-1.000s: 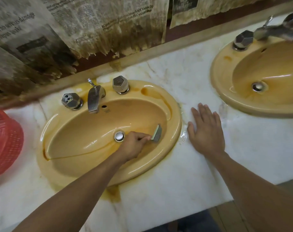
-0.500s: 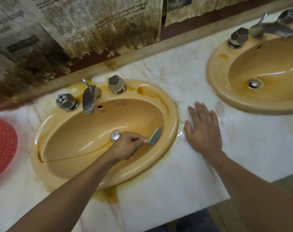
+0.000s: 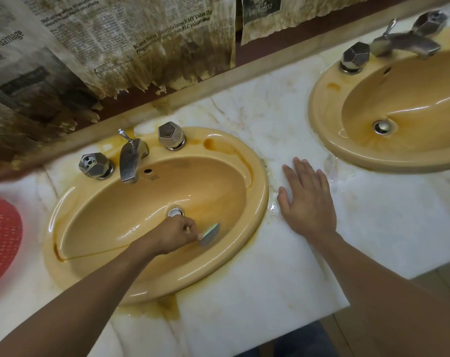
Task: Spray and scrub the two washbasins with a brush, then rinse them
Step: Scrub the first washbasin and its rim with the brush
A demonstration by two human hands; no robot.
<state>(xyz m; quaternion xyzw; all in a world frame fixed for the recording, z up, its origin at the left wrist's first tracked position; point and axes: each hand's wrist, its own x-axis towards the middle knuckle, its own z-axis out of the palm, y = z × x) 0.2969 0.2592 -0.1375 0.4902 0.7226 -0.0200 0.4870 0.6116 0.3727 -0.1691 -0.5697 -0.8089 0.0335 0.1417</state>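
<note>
My left grip (image 3: 171, 234) is clamped on the brush (image 3: 210, 233) down in the left basin (image 3: 90, 264), just right of its drain (image 3: 176, 212), while my right grip (image 3: 308, 202) lies flat, fingers straight, on the counter (image 3: 270, 266) beside that basin.

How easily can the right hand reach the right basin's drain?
Probably easily: the right hand lies flat and empty on the counter beside the right basin, with nothing standing between it and the drain.

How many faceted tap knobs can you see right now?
4. Left washbasin: left knob and right knob flanking the spout. Right washbasin: near knob, far knob. None look hidden.
</note>
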